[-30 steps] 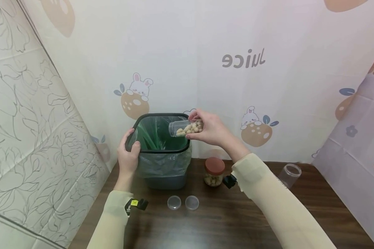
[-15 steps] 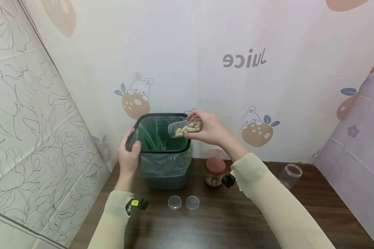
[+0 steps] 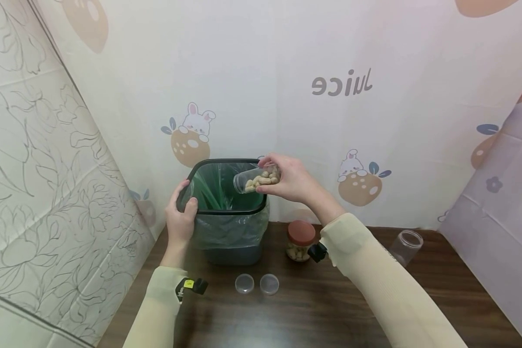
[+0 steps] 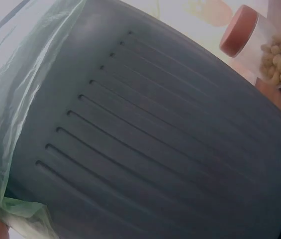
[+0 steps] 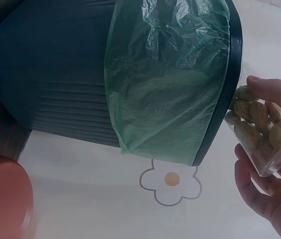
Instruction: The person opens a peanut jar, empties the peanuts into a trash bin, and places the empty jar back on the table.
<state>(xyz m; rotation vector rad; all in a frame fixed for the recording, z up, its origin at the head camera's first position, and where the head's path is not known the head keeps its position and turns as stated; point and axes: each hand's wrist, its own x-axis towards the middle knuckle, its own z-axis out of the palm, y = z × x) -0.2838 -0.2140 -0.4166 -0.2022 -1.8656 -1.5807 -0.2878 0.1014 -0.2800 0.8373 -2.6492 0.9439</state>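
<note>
My right hand [image 3: 287, 179] grips a clear plastic jar [image 3: 242, 181] by its base end. The jar lies tipped on its side, its mouth facing left over the trash can's opening. Peanuts [image 5: 259, 124] sit inside it, along the lower wall and toward the base. My left hand [image 3: 181, 215] holds the left side of the trash can [image 3: 232, 256], thumb over the dark rim and fingers around the outside. A green translucent bag [image 5: 165, 94] lines the can and is folded down over its rim.
A jar with a red lid [image 3: 301, 233] and peanuts inside stands right of the can. Two small clear lids [image 3: 244, 283] lie on the wooden table [image 3: 313, 309] in front. Another clear jar [image 3: 405, 247], uncapped, stands at the right, partly behind the right sleeve. A printed curtain backs the table.
The jar in my right hand has moved slightly left and tilted a little more mouth-down, and the peanuts inside have shifted. My left hand stays on the can.
</note>
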